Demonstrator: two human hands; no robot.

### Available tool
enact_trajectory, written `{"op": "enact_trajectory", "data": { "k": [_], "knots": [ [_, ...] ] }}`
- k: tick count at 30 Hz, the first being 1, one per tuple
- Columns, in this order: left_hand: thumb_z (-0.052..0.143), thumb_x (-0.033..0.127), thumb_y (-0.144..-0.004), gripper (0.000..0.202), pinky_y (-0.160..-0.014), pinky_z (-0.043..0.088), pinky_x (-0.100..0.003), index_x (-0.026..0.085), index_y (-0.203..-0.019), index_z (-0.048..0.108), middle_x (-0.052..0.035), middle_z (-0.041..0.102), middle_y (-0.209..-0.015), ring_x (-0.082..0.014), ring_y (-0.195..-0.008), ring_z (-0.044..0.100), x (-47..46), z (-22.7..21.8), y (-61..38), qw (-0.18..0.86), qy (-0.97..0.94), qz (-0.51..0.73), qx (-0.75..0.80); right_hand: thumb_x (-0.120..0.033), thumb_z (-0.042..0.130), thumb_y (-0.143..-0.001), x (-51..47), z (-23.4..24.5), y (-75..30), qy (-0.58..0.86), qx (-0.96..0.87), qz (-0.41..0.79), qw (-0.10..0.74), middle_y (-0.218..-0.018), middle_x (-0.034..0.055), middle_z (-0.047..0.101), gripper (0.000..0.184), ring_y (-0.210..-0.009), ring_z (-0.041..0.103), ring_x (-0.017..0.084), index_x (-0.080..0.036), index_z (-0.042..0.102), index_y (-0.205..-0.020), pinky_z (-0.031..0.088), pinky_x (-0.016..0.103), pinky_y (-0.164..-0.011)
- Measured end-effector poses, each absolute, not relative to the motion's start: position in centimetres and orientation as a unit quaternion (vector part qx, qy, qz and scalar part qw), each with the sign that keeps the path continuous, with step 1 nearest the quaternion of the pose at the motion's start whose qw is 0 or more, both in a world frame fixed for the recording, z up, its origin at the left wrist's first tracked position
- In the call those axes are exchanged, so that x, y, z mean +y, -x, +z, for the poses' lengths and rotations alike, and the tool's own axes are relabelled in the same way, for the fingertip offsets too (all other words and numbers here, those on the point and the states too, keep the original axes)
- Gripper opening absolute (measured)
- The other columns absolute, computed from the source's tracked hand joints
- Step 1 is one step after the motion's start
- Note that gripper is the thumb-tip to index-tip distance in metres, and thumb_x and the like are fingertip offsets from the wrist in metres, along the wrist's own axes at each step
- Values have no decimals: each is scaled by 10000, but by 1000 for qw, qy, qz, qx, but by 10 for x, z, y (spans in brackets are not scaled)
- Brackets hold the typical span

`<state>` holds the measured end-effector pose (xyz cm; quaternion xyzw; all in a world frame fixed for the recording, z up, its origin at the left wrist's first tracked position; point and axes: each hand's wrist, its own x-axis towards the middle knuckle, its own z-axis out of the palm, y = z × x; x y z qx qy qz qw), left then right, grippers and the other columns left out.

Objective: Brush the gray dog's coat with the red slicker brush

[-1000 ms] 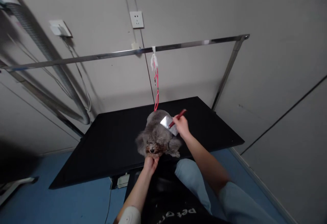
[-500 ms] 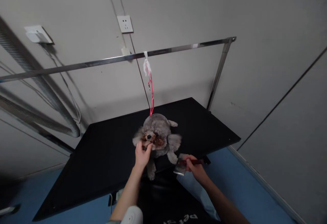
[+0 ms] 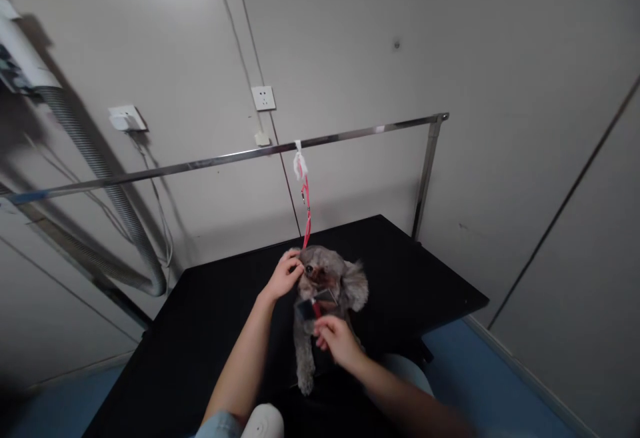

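A small grey dog (image 3: 345,283) stands at the near edge of a black grooming table (image 3: 220,311), its front legs hanging toward me. A red leash (image 3: 305,205) runs from its neck up to a steel bar (image 3: 350,135). My left hand (image 3: 284,275) is closed on the left side of the dog's head, by the ear. My right hand (image 3: 336,340) grips the red handle of a slicker brush (image 3: 311,305), whose metal head lies against the dog's chest under the chin.
A grey ribbed hose (image 3: 105,185) hangs down the wall at the left. Wall sockets (image 3: 263,97) sit above the bar. An upright post (image 3: 424,178) stands at the table's far right corner. Blue floor (image 3: 480,378) lies to the right.
The dog has reared up with its head raised. My right hand brought the brush from the dog's back, down past the table's edge, up to its chest. My left hand moved from chin to head side.
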<state>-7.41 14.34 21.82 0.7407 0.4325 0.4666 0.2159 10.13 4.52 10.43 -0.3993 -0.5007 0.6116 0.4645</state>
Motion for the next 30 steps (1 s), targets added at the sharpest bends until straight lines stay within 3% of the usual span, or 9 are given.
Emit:
{"op": "enact_trajectory", "data": {
  "k": [2, 5, 10, 15, 20, 24, 27, 30],
  "knots": [
    [560, 420, -819, 277, -984, 386, -364, 186, -836, 710, -113, 627, -1139, -236, -1090, 549, 143, 226, 67, 267, -756, 445, 400, -493, 619, -677, 32, 97, -100, 404, -476, 647, 438, -687, -10, 616, 360, -482, 549, 112, -184, 606, -861, 376, 228, -438],
    [524, 425, -846, 328, -877, 449, -324, 175, -785, 727, -100, 686, -932, -205, -900, 614, 139, 233, 54, 328, -798, 363, 351, -439, 583, -700, 22, 107, -106, 392, -481, 665, 416, -687, -8, 633, 337, -454, 541, 100, -176, 617, -908, 365, 217, -426],
    [584, 399, -793, 293, -739, 445, -271, 167, -651, 692, -51, 636, -744, -163, -741, 579, 129, 224, 52, 289, -770, 388, 416, -352, 567, -701, 31, 124, -115, 396, -535, 597, 448, -751, 6, 660, 274, -499, 556, 94, -171, 659, -885, 404, 224, -475],
    [678, 412, -676, 288, -535, 350, -209, 161, -597, 561, 36, 510, -559, -93, -535, 449, 121, 205, 66, 326, -682, 377, 535, -368, 562, -690, 6, 104, -106, 401, -504, 687, 335, -665, -7, 657, 312, -405, 511, 98, -173, 640, -920, 345, 210, -385],
    [688, 379, -659, 262, -475, 336, -192, 162, -687, 544, 50, 522, -552, -79, -471, 456, 120, 203, 85, 541, -536, 320, 563, -396, 604, -704, 6, 118, -95, 386, -524, 624, 432, -801, 26, 672, 329, -525, 579, 119, -177, 658, -944, 430, 238, -461],
    [707, 396, -670, 350, -529, 466, -269, 129, -875, 608, -54, 654, -703, -171, -585, 611, 111, 199, 93, 686, -439, 231, 532, -416, 618, -711, -10, 109, -89, 376, -485, 688, 387, -712, 6, 652, 359, -515, 593, 136, -170, 631, -971, 439, 244, -458],
    [721, 385, -686, 412, -588, 522, -313, 105, -971, 620, -130, 689, -872, -217, -721, 660, 99, 188, 91, 727, -412, 250, 489, -473, 566, -761, -29, 102, -87, 359, -468, 722, 361, -696, 9, 661, 387, -474, 568, 133, -184, 607, -1015, 398, 234, -416],
    [715, 311, -708, 301, -589, 522, -259, 113, -915, 625, -79, 686, -801, -157, -656, 647, 91, 177, 86, 722, -392, 300, 485, -483, 592, -745, -32, 106, -84, 357, -450, 693, 436, -766, 20, 671, 366, -515, 576, 128, -193, 599, -968, 421, 245, -462]
  ]
}}
